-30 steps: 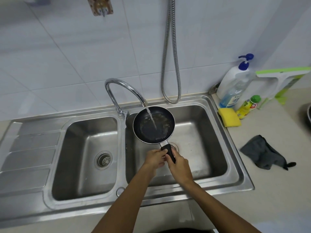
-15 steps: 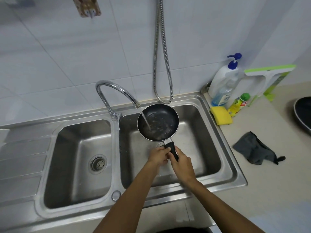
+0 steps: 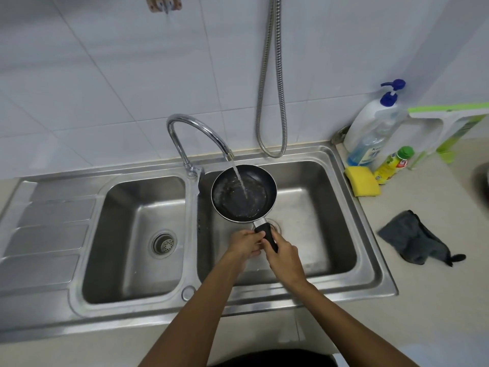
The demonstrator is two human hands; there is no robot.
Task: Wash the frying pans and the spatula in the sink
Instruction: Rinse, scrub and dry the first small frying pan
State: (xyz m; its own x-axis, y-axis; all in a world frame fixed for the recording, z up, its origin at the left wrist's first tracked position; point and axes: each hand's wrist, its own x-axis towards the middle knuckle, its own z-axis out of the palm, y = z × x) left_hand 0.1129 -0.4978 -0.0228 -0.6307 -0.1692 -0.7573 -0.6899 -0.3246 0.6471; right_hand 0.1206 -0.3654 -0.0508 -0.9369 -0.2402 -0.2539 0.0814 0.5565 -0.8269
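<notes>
Fingers of the right hand (image 3: 285,256) curl round the black handle (image 3: 266,235) from the right, while the left hand (image 3: 243,245) closes its fingertips on the same handle from the other side. Both hold it; neither is spread wide. Together they carry a small dark pan (image 3: 243,194) above the right basin of the sink (image 3: 341,178), its bowl under the tap (image 3: 197,131). The water (image 3: 239,181) lands near the middle and pools over pale residue on the base.

This looks like the rinsing stage, with scrubbing yet to come. The sponge (image 3: 362,181) lies on the surface just beside the sink's right rim, near a pump bottle (image 3: 370,131) and a small yellow bottle (image 3: 391,165); a grey cloth (image 3: 412,241) lies nearer the person. No spatula is in view, and a dark shape (image 3: 484,181) at the right edge is cut off too much to name.

The likely trouble is weight — the pan is filling far from a wet, bunched grip, so it could dip forward and dump its water, or slip and knock the steel. If one hand lets go for the sponge, the other bears it all. A tilted pan would also throw the stream off its wall and over the rim.
</notes>
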